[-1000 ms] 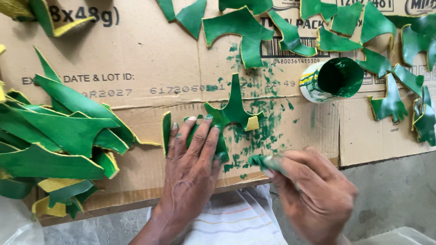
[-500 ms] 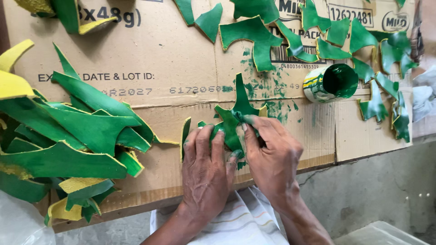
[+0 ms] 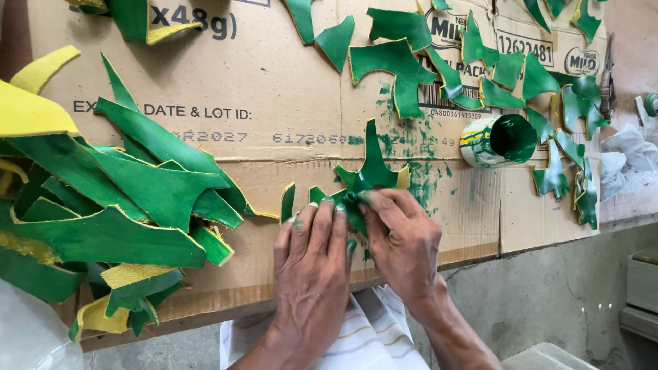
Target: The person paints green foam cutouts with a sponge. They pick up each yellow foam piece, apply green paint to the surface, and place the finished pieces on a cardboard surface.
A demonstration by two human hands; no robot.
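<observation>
A green-painted, star-like leather piece (image 3: 370, 171) with yellow edges lies on the flattened cardboard (image 3: 288, 96). My left hand (image 3: 312, 250) presses flat on its lower left part, fingertips stained green. My right hand (image 3: 401, 236) is beside it, fingers curled down on the piece's lower middle; whether it holds a tool is hidden. A tin of green paint (image 3: 497, 140) lies on its side to the right of my hands.
A heap of green and yellow leather offcuts (image 3: 116, 212) fills the left of the cardboard. Painted green pieces (image 3: 404, 68) lie spread along the top and right (image 3: 569, 130). Green paint spatter marks the cardboard near the tin. A striped cloth (image 3: 370, 342) lies below my hands.
My right hand moved from the lower right up onto the green piece beside my left hand. The view shifted slightly left.
</observation>
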